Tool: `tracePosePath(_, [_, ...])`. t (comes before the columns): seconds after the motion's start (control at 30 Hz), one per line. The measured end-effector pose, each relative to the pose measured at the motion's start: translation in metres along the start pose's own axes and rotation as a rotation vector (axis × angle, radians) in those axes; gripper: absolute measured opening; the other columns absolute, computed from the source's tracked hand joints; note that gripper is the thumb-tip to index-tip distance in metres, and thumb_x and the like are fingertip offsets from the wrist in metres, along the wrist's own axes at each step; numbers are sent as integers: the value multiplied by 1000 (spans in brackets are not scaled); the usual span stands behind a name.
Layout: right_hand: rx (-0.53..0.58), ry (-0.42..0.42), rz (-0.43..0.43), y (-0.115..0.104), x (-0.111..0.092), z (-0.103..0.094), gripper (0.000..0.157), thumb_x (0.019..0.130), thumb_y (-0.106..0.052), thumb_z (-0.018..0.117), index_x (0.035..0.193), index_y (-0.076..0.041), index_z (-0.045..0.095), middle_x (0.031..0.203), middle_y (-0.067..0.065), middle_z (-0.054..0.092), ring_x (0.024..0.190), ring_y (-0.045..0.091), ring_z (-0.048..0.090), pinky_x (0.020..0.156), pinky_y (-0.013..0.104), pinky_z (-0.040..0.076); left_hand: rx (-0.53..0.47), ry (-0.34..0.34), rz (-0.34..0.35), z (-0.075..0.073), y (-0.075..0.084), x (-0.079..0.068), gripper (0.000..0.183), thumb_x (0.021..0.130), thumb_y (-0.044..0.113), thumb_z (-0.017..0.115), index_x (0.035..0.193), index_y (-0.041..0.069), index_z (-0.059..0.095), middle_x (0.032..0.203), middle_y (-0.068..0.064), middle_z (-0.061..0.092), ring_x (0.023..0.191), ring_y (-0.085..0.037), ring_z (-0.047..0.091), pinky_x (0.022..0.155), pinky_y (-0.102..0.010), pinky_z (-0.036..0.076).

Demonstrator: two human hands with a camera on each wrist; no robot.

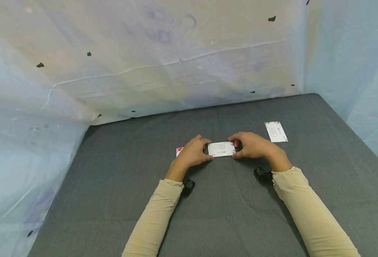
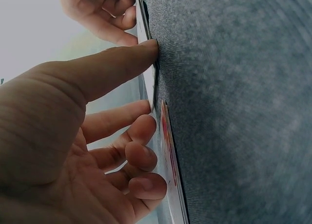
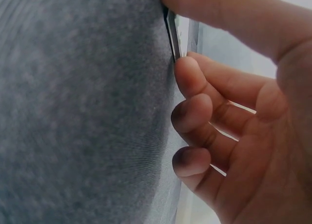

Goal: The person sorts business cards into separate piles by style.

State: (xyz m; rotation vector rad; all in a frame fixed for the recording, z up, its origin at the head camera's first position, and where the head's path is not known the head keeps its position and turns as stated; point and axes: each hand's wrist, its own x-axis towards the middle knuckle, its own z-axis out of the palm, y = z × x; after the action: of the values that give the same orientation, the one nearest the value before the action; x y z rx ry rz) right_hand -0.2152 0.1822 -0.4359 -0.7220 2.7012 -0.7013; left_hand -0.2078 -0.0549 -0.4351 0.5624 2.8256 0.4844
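Note:
A white card with printed lines and dark leafy corners lies in the middle of the grey cloth. My left hand holds its left end between thumb and forefinger, while my right hand pinches the opposite end the same way. From the side, in the right wrist view, the card's edge looks thick and dark; whether several cards lie together there I cannot tell. Beside the curled outer fingers of my left hand is a red-and-white card pile with layered edges, mostly hidden by that hand in the head view.
Another white card with similar corners lies apart, behind and right of my right hand. Grey cloth covers the table. Pale patterned sheets hang along the back and both sides. Black straps show at the wrists.

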Motion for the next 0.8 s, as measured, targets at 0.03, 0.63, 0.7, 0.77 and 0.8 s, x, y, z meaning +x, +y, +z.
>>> tracePosePath(0.03, [1, -1, 0, 0, 0, 0, 60, 82, -22, 82, 134, -3, 60, 95, 4, 61, 78, 15, 49, 73, 34, 40, 0, 0, -2, 0, 0, 0, 62, 84, 34, 81, 138, 12, 59, 103, -5, 56, 81, -16, 49, 72, -29, 41])
tracePosePath(0.63, [79, 159, 262, 36, -44, -41, 64, 92, -35, 70, 142, 0, 50, 116, 18, 60, 84, 23, 55, 73, 37, 43, -22, 9, 72, -10, 5, 6, 66, 83, 32, 82, 141, 13, 57, 101, -5, 54, 83, -17, 49, 72, -30, 40])
tracePosePath(0.7, [72, 187, 364, 46, -51, -42, 64, 92, -37, 69, 141, 1, 50, 118, 21, 58, 89, 29, 56, 75, 42, 45, -12, -3, 78, -12, 8, 8, 66, 84, 34, 81, 141, 14, 56, 103, -5, 54, 83, -17, 49, 72, -30, 40])
tracePosePath(0.77, [46, 199, 468, 53, -56, -40, 70, 91, -42, 69, 139, 4, 49, 123, 26, 55, 99, 36, 56, 81, 51, 45, -7, -17, 85, -13, 11, 11, 66, 85, 35, 80, 143, 14, 55, 105, -6, 54, 84, -16, 49, 72, -30, 41])
tracePosePath(0.8, [37, 201, 527, 56, -58, -39, 73, 89, -45, 69, 139, 5, 48, 126, 28, 53, 104, 40, 55, 84, 55, 45, -5, -23, 91, -13, 13, 14, 65, 86, 35, 79, 143, 15, 54, 107, -5, 54, 85, -16, 50, 72, -30, 41])
